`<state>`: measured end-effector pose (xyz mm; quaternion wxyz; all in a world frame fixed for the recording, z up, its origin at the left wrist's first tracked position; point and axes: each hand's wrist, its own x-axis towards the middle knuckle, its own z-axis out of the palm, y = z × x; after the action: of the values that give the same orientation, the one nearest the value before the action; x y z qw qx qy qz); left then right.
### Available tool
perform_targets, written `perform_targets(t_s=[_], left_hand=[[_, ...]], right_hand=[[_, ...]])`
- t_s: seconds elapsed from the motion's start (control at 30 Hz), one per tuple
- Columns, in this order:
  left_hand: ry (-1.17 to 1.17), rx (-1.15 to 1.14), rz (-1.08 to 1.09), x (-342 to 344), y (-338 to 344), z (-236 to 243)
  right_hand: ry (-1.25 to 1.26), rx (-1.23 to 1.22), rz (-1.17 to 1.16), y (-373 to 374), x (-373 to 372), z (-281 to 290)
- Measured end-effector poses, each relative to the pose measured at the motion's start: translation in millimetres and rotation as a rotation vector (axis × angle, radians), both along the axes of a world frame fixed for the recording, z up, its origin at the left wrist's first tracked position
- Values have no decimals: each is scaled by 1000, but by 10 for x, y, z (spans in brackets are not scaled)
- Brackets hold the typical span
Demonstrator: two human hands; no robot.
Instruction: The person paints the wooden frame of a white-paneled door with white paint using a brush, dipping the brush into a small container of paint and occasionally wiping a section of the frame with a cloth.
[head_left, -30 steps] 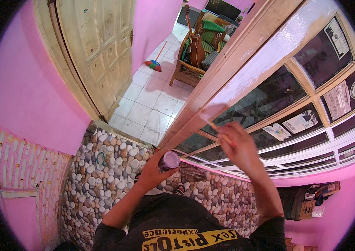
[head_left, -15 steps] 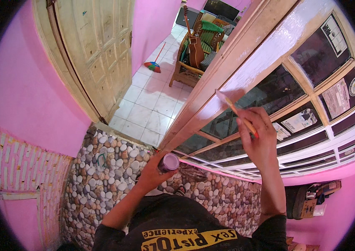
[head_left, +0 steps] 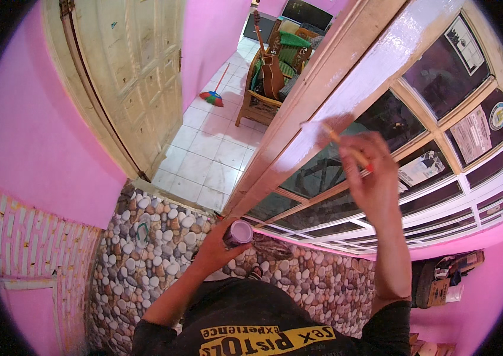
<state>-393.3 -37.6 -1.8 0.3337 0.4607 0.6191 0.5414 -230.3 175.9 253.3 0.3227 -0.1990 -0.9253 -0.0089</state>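
Note:
My right hand [head_left: 371, 175] is closed round the handle of a paintbrush [head_left: 346, 147] with an orange-brown handle and a red end. Its bristle tip meets the wooden window frame [head_left: 363, 89], where a broad strip of pale lilac paint, wet and glossy higher up, lies beside bare brown wood. Lower down, my left hand [head_left: 216, 246] grips a small cup of lilac paint [head_left: 240, 232] from its left side, its opening facing up. The cup is held near the foot of the door post [head_left: 257, 181]. Part of the cup's wall is hidden by my fingers.
Glass panes [head_left: 390, 127] with stickers fill the frame on the right. A worn wooden door [head_left: 133, 77] stands at the left of the doorway. Beyond are a broom [head_left: 213, 98], a guitar [head_left: 272, 77] and a wooden chair [head_left: 254, 110]. Pebble-patterned flooring [head_left: 150, 255] lies below.
My right hand and the brush have moved slightly, with the brush tip a little higher along the frame. The left hand stays in place with the cup. The view has shifted slightly.

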Motion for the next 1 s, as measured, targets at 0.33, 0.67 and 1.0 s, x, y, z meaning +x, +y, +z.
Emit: perform_targets(t_s=[0.33,0.67,1.0], left_hand=[[20,-14,-14,30,5,-76],[58,-4,-1,19,1,-43],[-15,-40,-28,88,32,-15]], right_hand=[[-44,-44,74,-300,197,228],[-137,-207,-9,44,210,-493],[-21,-120,14,-231,241,-81]])
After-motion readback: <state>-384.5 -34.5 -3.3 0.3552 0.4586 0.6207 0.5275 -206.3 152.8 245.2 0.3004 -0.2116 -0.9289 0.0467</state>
